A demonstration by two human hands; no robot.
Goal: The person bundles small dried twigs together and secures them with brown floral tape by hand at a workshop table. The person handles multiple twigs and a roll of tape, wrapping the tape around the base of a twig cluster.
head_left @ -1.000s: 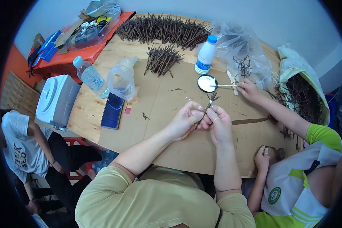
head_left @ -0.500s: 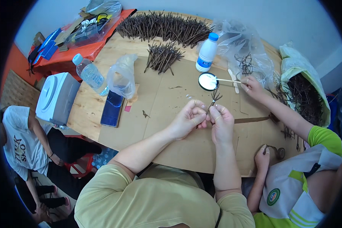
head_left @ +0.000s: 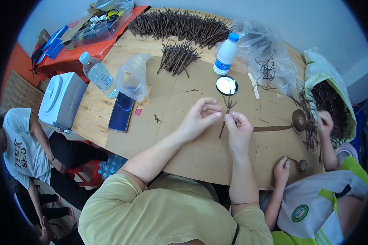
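In my right hand (head_left: 239, 130), thumb and fingers pinch a brown forked twig (head_left: 221, 130); its branching tips point up and its stem hangs down to the left. My left hand (head_left: 199, 119) is just left of the twig, fingers apart, holding nothing. From my right hand's side a brown tape strip (head_left: 270, 128) runs right to a tape roll (head_left: 299, 120) on the cardboard (head_left: 184, 141). Beyond my hands is a round dark-rimmed dish of white paste (head_left: 226, 85).
A white blue-capped bottle (head_left: 224, 56), plastic bag (head_left: 261, 45) and twig bundles (head_left: 178, 58) stand farther back. Left are a phone (head_left: 121, 112) and water bottle (head_left: 99, 76). A co-worker's hand (head_left: 325, 123) is by the twig sack (head_left: 331, 102); their other hand (head_left: 281, 172) is near a small roll (head_left: 301, 165).
My left hand has let go of the twig and opened, showing its lower stem. The co-worker's hand with the thin stick has left the paste dish and moved right to the twigs.
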